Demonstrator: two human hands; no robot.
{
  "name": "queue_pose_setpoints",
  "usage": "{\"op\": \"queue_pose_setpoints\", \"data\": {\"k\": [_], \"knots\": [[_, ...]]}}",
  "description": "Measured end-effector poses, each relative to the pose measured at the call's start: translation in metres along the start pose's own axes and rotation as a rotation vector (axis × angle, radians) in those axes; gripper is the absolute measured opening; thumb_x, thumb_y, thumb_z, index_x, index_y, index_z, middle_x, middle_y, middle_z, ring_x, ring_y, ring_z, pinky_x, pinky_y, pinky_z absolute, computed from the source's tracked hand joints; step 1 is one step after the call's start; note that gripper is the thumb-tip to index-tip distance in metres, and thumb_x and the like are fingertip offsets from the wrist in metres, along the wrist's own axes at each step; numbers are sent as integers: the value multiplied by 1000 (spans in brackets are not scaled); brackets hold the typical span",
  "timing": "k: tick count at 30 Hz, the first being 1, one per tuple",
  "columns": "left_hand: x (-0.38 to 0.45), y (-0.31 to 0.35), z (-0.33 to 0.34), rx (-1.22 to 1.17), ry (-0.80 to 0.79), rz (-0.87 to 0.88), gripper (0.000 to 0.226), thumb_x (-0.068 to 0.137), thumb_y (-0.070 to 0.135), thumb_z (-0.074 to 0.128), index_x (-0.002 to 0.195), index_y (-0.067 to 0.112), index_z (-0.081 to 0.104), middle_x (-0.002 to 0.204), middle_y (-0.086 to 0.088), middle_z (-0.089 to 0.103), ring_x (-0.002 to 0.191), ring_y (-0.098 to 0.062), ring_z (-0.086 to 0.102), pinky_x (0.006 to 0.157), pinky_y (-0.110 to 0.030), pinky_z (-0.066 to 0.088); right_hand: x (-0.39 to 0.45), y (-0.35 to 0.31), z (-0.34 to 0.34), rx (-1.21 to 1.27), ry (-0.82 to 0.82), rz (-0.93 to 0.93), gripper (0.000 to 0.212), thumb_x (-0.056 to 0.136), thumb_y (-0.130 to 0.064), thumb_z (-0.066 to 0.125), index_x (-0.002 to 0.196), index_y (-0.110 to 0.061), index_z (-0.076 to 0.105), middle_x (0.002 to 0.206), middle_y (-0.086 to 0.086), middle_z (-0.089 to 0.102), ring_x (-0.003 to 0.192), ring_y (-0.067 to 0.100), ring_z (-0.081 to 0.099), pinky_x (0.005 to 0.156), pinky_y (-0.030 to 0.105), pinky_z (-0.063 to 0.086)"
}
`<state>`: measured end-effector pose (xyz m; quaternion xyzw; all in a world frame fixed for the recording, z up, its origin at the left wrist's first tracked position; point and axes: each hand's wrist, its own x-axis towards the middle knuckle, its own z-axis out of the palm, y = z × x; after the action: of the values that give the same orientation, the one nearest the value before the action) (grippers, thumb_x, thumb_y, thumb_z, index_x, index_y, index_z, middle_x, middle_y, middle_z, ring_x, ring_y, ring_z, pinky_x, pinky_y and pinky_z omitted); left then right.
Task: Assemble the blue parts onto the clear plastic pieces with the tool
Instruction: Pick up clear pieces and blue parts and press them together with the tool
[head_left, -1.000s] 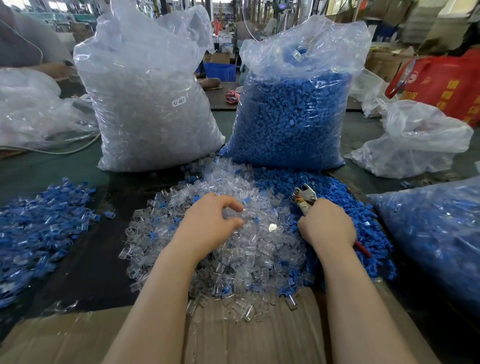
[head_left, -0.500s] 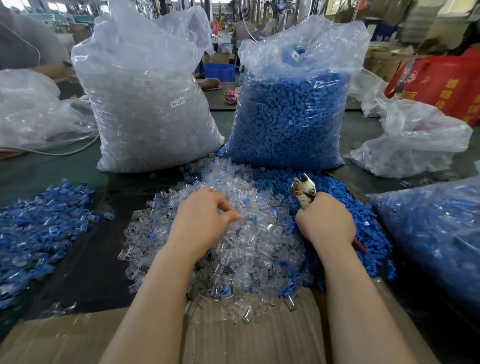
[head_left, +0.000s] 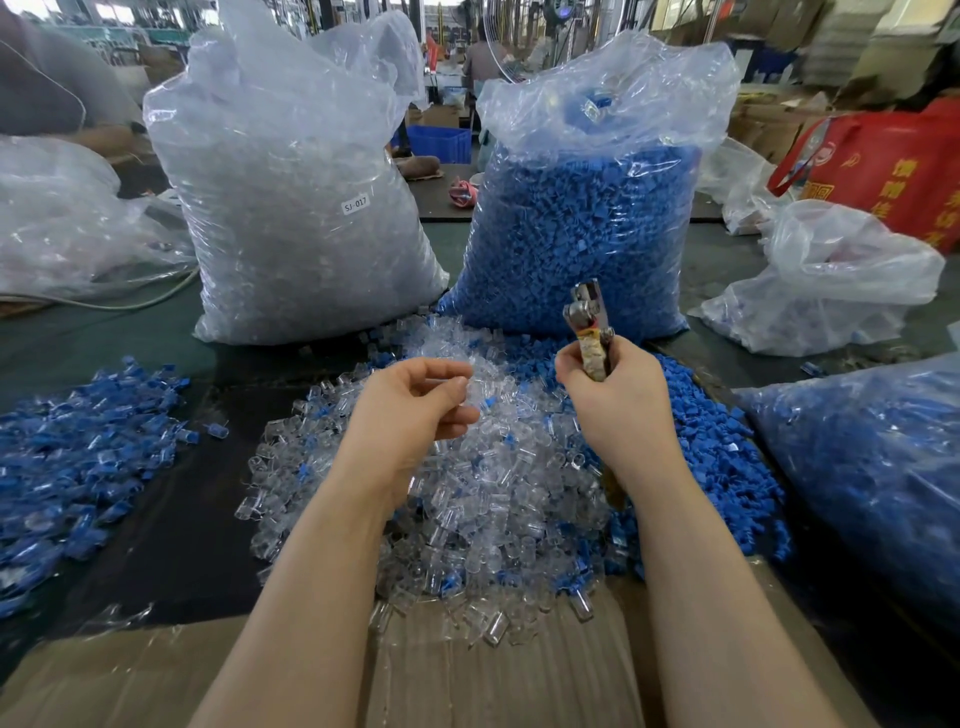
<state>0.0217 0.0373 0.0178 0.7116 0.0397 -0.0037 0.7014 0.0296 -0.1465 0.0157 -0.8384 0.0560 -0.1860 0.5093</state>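
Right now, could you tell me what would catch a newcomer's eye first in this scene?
Two tall bags stand behind the hands: the clear-piece bag at left, the blue-part bag at right. Before them, the right hand grips the tool over a mixed heap.

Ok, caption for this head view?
Right hand grips pliers-like tool; left hand pinches a clear plastic piece above the mixed pile.

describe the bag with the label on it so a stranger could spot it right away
Two tall bags stand at the back of the table. It is the left one, filled with clear plastic pieces, not blue parts. Only it bears a small white sticker reading SJ-017.
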Motion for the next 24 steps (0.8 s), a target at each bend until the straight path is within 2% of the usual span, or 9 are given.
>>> {"op": "queue_pose_setpoints", "data": {"k": [7, 12, 16, 20, 24], "knots": [[-2, 4, 7, -229, -47, -142, 14, 92, -5, 58, 91, 5, 68, 63, -2, 70, 59, -6, 67, 61, -18, 57, -7, -6, 13, 8, -27, -62, 10, 92, -27, 63, 86, -18, 63, 74, -4, 64, 70, 15, 57, 68, 35, 49], [-4, 7, 11, -409, -102, -199, 16, 85, -9, 62, 99, -4, 69, 74, -7, 73, 67, -10, 71, 68, -19, 59, -9, -6, 18, 23, -19, -57, 8, 91, -25, 64, 89, -18, 64, 78, -4, 66, 75, 16, 60, 73, 37, 51], [-5, 7, 13, -433, -103, -196, 26, 73, -10, 68, 97, -1, 71, 79, -7, 74, 71, -10, 72, 68, -18, 58, -9, -7, 19, 85, -23, -48, 6, 91, -23, 64, 87, -18, 64, 80, -1, 68, 77, 18, 62, 74, 36, 51], [-5, 7, 14, -407, -76, -158, 23, 74, -3, 72, 95, 6, 72, 76, -1, 74, 69, -7, 70, 68, -16, 58, -11, -8, 18, 132, -32, -53, 10, 91, -21, 65, 82, -25, 62, 79, -4, 68, 78, 14, 63, 73, 31, 51], [-7, 8, 15, -409, -79, -123, 36, 58, 5, 76, 94, 8, 73, 76, 1, 74, 69, -6, 69, 67, -16, 57, -12, -10, 18, 155, -53, -46, 12, 92, -20, 65, 81, -25, 62, 80, -3, 68, 80, 15, 64, 77, 34, 52]]}}
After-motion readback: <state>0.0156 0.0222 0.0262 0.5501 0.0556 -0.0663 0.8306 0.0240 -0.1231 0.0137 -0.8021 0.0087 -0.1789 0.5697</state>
